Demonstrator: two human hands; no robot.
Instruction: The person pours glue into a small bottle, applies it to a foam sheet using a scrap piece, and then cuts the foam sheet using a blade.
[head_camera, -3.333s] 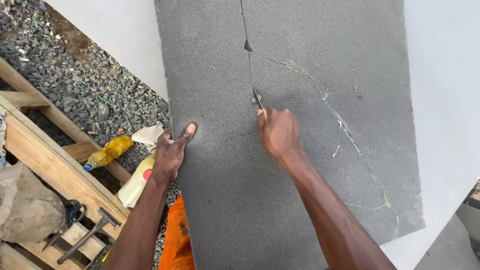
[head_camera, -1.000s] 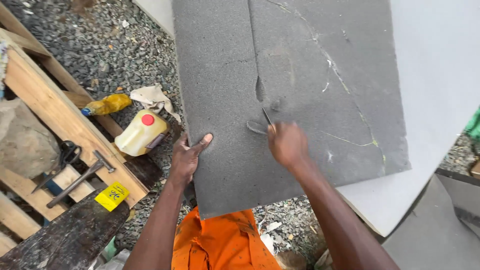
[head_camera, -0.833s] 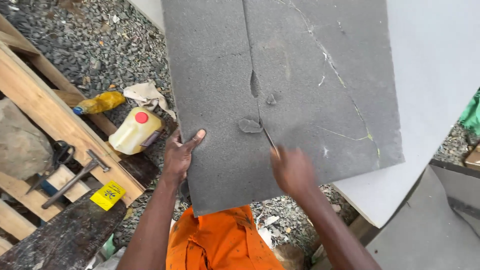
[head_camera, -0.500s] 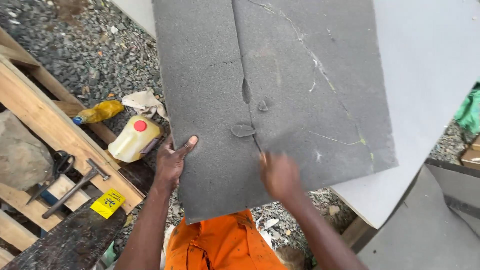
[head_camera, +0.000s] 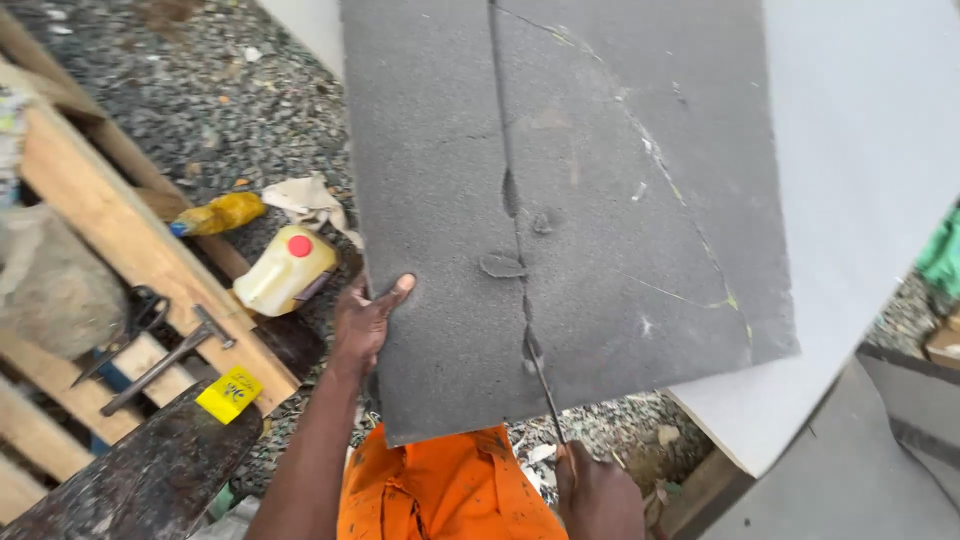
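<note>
The grey foam sheet (head_camera: 600, 200) lies flat across a white board (head_camera: 870, 200), its near edge overhanging the gravel (head_camera: 200, 110) and the person's orange trousers (head_camera: 440, 490).

The left hand (head_camera: 365, 325) rests at the sheet's 8 o'clock edge, thumb on top and fingers curled under the rim, gripping the sheet; this appears to steady it against the pull of the cut. The right hand (head_camera: 600, 495), at 6 o'clock, is clenched on the handle of a thin blade (head_camera: 545, 390). The blade enters the sheet near its lower edge, at the end of a long slit (head_camera: 505, 150) running toward 12 o'clock.

Left of the sheet, at 9 o'clock:
- A pale yellow plastic jug (head_camera: 285, 272) with a round red cap lies on its side.
- A yellow bottle (head_camera: 215, 214) lies on the gravel beside crumpled paper (head_camera: 310, 198).
- A small square yellow label (head_camera: 228, 394) sits on a dark plank at 8 o'clock, below a wooden frame (head_camera: 120, 230).
</note>
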